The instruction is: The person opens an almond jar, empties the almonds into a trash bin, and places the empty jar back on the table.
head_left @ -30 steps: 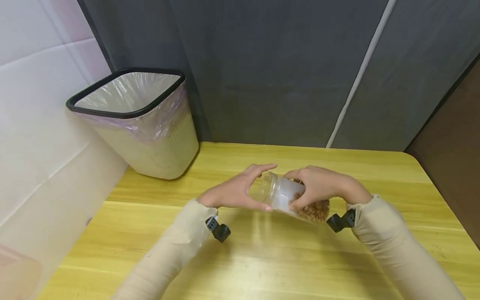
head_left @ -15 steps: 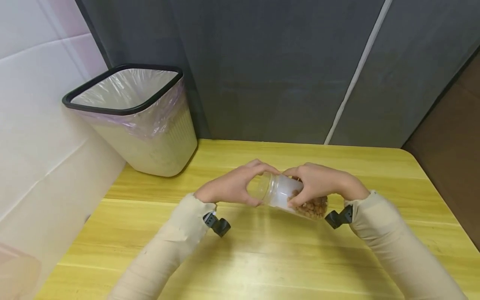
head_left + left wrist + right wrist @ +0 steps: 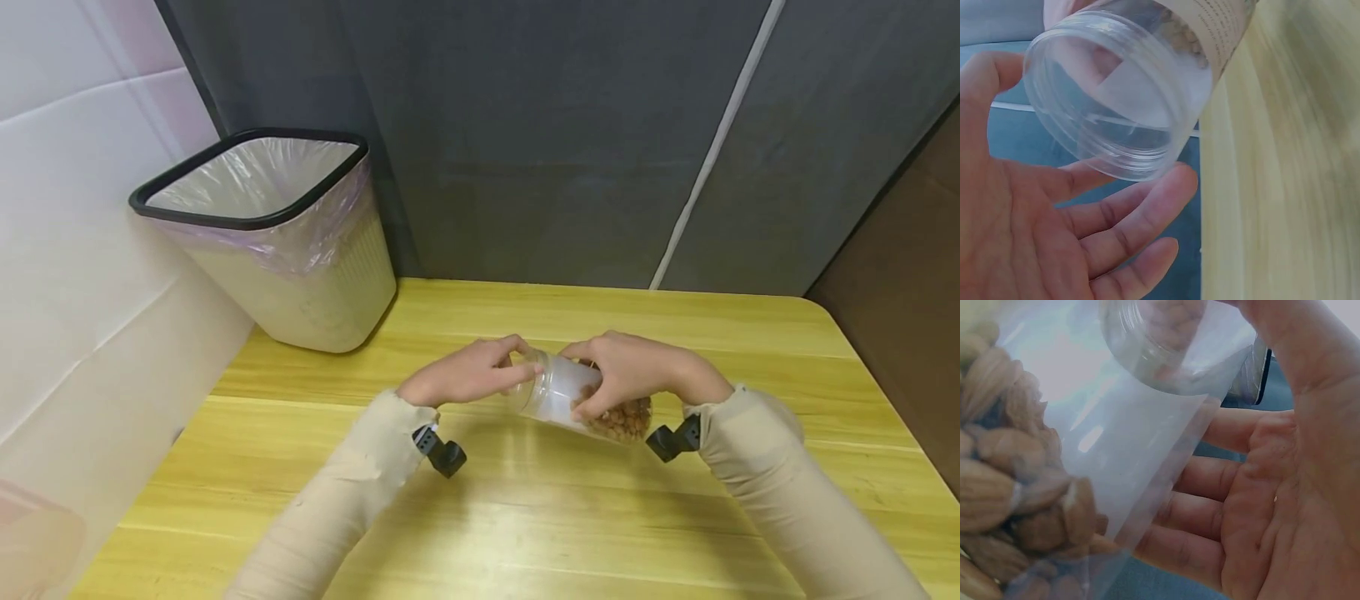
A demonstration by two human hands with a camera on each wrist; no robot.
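The right hand is curled around the body of one clear plastic jar and holds it tilted above the counter, with the mouth pointing to the left and a little up. The left hand is at the mouth of the jar. Its fingers are almost straight and relaxed, and in the left wrist view the fingertips touch the rim from below while the thumb stands at the other side. This hand does not grip the jar.

There is one jar, and it has no lid on it. The wall is transparent and the open rim has thread rings. A white label goes around the middle. In the left wrist view a strip of small print is on this label, but it is too blurred to read. The almonds lie in a heap in the bottom end of the jar, under the right hand. They are brown and too many to count.

Both arms wear beige sleeves, and each wrist carries one small black camera mount.

Far on the left of the counter stands one waste bin with a black rim and a thin plastic liner inside. It is well apart from the hands. Behind the counter hangs a dark grey curtain.
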